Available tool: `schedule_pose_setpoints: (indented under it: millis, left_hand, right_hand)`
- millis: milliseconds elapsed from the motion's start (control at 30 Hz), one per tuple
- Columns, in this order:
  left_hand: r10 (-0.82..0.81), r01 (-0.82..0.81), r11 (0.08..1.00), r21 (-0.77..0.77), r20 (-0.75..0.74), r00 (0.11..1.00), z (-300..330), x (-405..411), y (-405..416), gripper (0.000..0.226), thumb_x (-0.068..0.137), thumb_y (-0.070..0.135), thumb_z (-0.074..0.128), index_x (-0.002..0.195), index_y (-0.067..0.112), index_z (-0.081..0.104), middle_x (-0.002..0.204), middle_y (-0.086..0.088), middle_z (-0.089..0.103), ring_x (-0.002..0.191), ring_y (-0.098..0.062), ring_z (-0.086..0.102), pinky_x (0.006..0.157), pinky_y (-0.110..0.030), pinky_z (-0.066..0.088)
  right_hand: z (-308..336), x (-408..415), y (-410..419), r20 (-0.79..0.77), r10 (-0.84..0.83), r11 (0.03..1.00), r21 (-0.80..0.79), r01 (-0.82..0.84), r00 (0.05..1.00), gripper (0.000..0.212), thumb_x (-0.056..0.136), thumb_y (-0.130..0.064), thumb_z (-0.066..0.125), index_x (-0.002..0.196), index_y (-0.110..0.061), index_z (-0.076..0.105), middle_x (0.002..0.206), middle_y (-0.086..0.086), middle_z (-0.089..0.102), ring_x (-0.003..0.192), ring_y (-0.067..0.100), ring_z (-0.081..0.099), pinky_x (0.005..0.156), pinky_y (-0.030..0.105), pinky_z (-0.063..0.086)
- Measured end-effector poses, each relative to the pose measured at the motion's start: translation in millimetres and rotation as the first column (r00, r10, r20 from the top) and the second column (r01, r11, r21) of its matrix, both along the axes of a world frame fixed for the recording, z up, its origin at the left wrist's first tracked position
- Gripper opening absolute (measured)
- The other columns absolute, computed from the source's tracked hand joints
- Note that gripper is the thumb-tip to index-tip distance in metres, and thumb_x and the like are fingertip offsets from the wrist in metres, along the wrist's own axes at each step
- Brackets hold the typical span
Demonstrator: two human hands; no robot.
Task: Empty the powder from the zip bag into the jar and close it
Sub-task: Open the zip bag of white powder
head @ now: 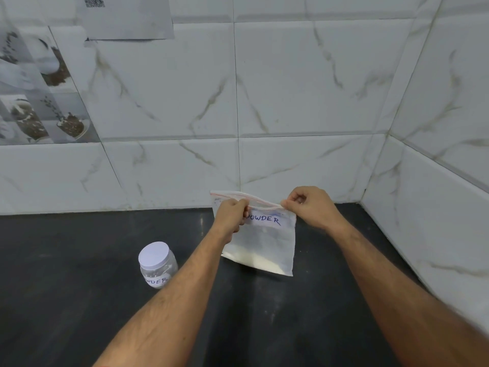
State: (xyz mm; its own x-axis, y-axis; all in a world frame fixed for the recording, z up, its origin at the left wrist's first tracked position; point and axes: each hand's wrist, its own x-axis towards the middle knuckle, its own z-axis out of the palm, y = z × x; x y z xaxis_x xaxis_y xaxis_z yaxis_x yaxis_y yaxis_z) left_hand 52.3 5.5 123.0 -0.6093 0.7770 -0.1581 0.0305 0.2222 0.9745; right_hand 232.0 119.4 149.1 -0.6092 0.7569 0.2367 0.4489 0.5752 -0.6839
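Note:
A clear zip bag (267, 245) labelled "POWDER" hangs upright above the dark counter, with white powder settled at its bottom. My left hand (231, 215) pinches the near lip of the bag's top at its left part. My right hand (312, 205) pinches the top edge near the right corner by the red zip strip. The mouth looks parted between my hands. A small clear jar (158, 264) with a white lid on it stands on the counter to the left, apart from the bag, labelled "POWDER" and holding a little white powder.
The black counter (79, 287) runs to a white marble-look tiled wall (291, 88) behind and another on the right (449, 194), forming a corner. A paper sheet (127, 17) hangs on the wall at the upper left.

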Motion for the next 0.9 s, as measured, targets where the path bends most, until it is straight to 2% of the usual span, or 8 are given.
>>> schedule_pose_setpoints:
  millis: [167, 300, 400, 533, 633, 767, 833, 900]
  left_hand:
    - [-0.08, 0.083, 0.997, 0.007, -0.206, 0.975, 9, 7, 2, 0.027, 0.093, 0.017, 0.051, 0.067, 0.01, 0.049, 0.065, -0.004, 0.056, 0.041, -0.002, 0.043, 0.038, -0.013, 0.031]
    - [-0.142, 0.129, 0.99, -0.06, -0.353, 0.925, 13, 7, 3, 0.032, 0.091, 0.02, 0.052, 0.059, 0.013, 0.054, 0.062, 0.0, 0.062, 0.046, -0.005, 0.049, 0.05, -0.021, 0.038]
    - [-0.152, 0.119, 0.987, -0.105, -0.423, 0.893, 13, 0, 0, 0.03, 0.088, 0.022, 0.053, 0.059, 0.014, 0.056, 0.061, 0.003, 0.065, 0.055, -0.01, 0.053, 0.061, -0.027, 0.044]
    - [-0.158, 0.111, 0.984, -0.137, -0.413, 0.897, 12, -7, -7, 0.03, 0.087, 0.021, 0.053, 0.058, 0.013, 0.053, 0.059, 0.003, 0.063, 0.053, -0.012, 0.05, 0.063, -0.028, 0.041]
    - [-0.17, 0.109, 0.98, -0.166, -0.418, 0.892, 14, -10, -10, 0.033, 0.086, 0.021, 0.052, 0.054, 0.015, 0.05, 0.054, 0.006, 0.059, 0.052, -0.014, 0.047, 0.06, -0.027, 0.04]
    - [-0.242, 0.172, 0.965, -0.198, -0.421, 0.874, 17, -4, -10, 0.032, 0.086, 0.02, 0.053, 0.055, 0.014, 0.05, 0.055, 0.005, 0.059, 0.05, -0.012, 0.046, 0.058, -0.026, 0.039]
    - [-0.267, 0.188, 0.958, -0.218, -0.431, 0.862, 16, -3, -11, 0.033, 0.085, 0.021, 0.053, 0.053, 0.015, 0.05, 0.058, 0.002, 0.059, 0.052, -0.014, 0.047, 0.06, -0.028, 0.041]
    - [-0.276, 0.138, 0.945, -0.296, -0.497, 0.823, 17, -9, -14, 0.035, 0.086, 0.025, 0.053, 0.052, 0.017, 0.048, 0.054, 0.003, 0.054, 0.052, -0.016, 0.046, 0.059, -0.028, 0.04]
  right_hand:
    - [17, -15, 1, 0.219, -0.024, 1.0, -0.007, 0.026, 0.975, 0.03, 0.079, -0.05, 0.072, 0.08, -0.02, 0.066, 0.082, -0.011, 0.061, 0.082, 0.014, 0.059, 0.07, 0.032, 0.046]
    - [19, -30, -9, 0.329, 0.179, 0.96, -0.266, -0.091, 0.927, 0.033, 0.086, -0.047, 0.068, 0.095, -0.014, 0.069, 0.078, -0.003, 0.067, 0.069, 0.013, 0.059, 0.059, 0.026, 0.044]
    - [21, -36, -13, 0.321, 0.251, 0.917, -0.381, -0.118, 0.913, 0.03, 0.09, -0.048, 0.063, 0.098, -0.019, 0.07, 0.084, 0.0, 0.072, 0.071, 0.012, 0.063, 0.061, 0.026, 0.049]
    - [20, -38, -11, 0.414, 0.187, 0.957, -0.283, -0.069, 0.891, 0.013, 0.089, -0.018, 0.057, 0.093, -0.01, 0.067, 0.079, 0.003, 0.069, 0.067, 0.015, 0.065, 0.061, 0.03, 0.054]
    - [18, -40, -7, 0.43, 0.026, 0.986, -0.159, 0.047, 0.902, 0.012, 0.086, -0.02, 0.06, 0.08, -0.01, 0.063, 0.076, 0.009, 0.07, 0.065, 0.02, 0.066, 0.066, 0.035, 0.06]
    - [14, -45, -10, 0.435, 0.009, 0.976, -0.198, 0.086, 0.9, 0.025, 0.085, -0.036, 0.07, 0.092, -0.012, 0.067, 0.082, 0.009, 0.073, 0.067, 0.019, 0.067, 0.067, 0.034, 0.062]
    - [10, -47, -12, 0.46, 0.048, 0.971, -0.229, 0.066, 0.887, 0.018, 0.086, -0.027, 0.068, 0.095, -0.011, 0.067, 0.083, 0.009, 0.072, 0.065, 0.018, 0.066, 0.061, 0.032, 0.061]
    - [9, -43, -9, 0.486, -0.007, 0.98, -0.17, 0.102, 0.874, 0.014, 0.085, -0.012, 0.059, 0.096, -0.01, 0.068, 0.086, 0.009, 0.071, 0.065, 0.022, 0.065, 0.057, 0.031, 0.058]
